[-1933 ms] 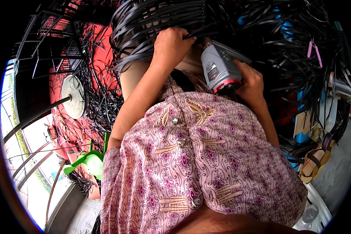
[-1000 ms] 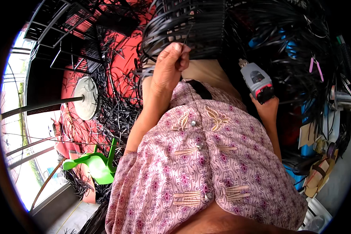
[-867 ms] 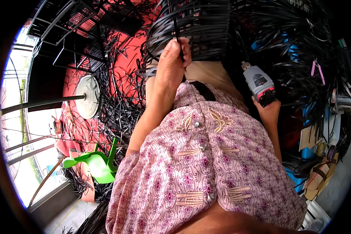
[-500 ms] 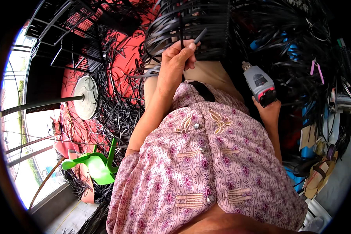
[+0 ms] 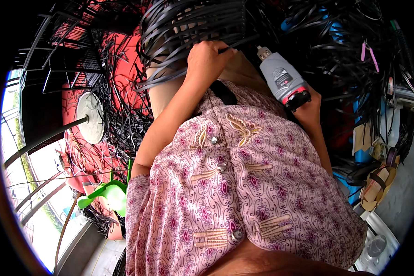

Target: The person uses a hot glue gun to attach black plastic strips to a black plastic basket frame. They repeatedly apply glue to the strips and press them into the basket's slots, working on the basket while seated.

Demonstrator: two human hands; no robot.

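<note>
My left hand (image 5: 204, 60) is closed at the near side of a black woven piece (image 5: 202, 20) whose long flat strips fan out to the left. Its fingers are pinched on a black plastic strip (image 5: 238, 43), which runs off to the right; the fingertips are partly hidden. To the right, my right hand (image 5: 312, 106) grips a grey-and-red handheld power tool (image 5: 281, 76) from below. The tool's metal nose (image 5: 263, 53) points up and left, toward the woven piece, and stays apart from it. The woven piece rests over my knees.
Loose black strips lie heaped over a red surface (image 5: 124, 57) on the left, beside a round pale disc (image 5: 90, 118) on a rod and a green plastic chair (image 5: 110, 195). At right hang pink-handled snips (image 5: 370, 56) near more strips. Black metal racks stand at upper left.
My right hand has brought the power tool left and up, closer to the woven piece. My left hand has turned over, palm now down, and the view has shifted right.
</note>
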